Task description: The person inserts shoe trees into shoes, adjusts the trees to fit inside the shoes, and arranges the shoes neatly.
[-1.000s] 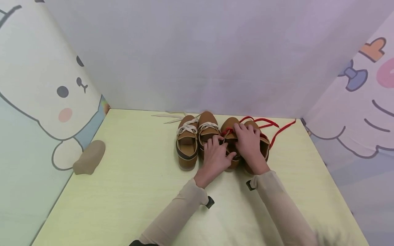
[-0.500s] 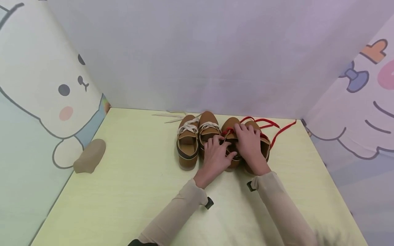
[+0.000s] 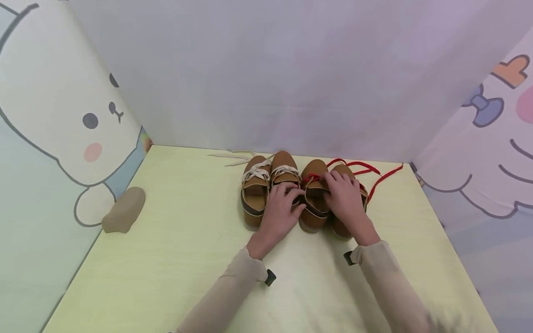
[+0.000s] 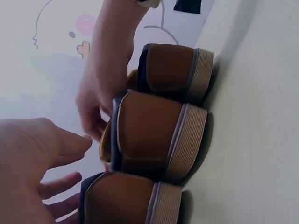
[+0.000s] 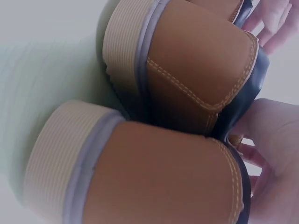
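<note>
Two brown shoes with red laces stand side by side, a left one (image 3: 313, 169) and a right one (image 3: 341, 229). My right hand (image 3: 346, 196) is over the place where they meet, thumb by the left one's opening and fingers bent forward over the right one's upper. In the right wrist view the thumb lies close along a dark collar. To the left are two like shoes with white laces, an outer one (image 3: 254, 217) and an inner one (image 3: 282, 161). My left hand (image 3: 280, 210) hovers at the inner one's opening, thumb and fingers apart, nothing between them.
White lace ends (image 3: 233, 157) trail left and red lace ends (image 3: 387, 175) trail right along the back of the pale yellow table (image 3: 175, 259). A taupe, rounded object (image 3: 124, 210) lies at the left edge. A grey-white wall (image 3: 266, 83) rises behind the shoes.
My left hand has drawn back left from the left red-laced shoe, uncovering its opening. My right hand has shifted right and slightly back. The shoes stay in place; the view shifts slightly.
</note>
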Demonstrator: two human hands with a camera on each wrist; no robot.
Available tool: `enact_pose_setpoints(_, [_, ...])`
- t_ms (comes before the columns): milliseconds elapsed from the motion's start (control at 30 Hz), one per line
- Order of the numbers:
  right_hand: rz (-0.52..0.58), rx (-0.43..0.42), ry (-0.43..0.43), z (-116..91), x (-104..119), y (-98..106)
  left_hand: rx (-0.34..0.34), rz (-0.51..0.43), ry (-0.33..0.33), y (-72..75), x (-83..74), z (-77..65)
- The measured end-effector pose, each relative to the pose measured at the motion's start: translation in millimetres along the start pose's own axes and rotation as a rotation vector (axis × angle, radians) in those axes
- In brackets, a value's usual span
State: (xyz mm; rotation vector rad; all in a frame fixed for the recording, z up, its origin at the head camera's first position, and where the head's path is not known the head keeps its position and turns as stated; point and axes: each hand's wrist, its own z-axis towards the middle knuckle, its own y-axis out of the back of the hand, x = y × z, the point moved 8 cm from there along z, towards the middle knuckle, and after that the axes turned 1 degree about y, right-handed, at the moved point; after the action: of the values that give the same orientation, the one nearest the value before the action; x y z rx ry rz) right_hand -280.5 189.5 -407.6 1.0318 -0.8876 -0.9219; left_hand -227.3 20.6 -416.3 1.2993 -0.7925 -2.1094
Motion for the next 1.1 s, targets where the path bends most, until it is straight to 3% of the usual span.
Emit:
enact_pose_setpoints(267, [0.043,-0.084,0.07,-15.1,-2.1,8.3,-0.147,-0.013,-0.066,45.3,13.1,-14.9])
enact_pose_setpoints(400, [0.066,-0.105,0.079,-22.1,-4.9,12.0,-0.191,-0.006,-0.068,67.3,20.5,-23.4])
enact_pose_setpoints(667, [0.09,-0.11,0.031,-33.5,-20.0,17.9,-0.237,0.028,0.018,101.9,49.2,-42.5])
enact_pose_setpoints(1100, [0.027,-0.109,-0.007,-50.3,-42.4,25.8,-0.279,0.127,0.151,145.7,95.6,-69.8])
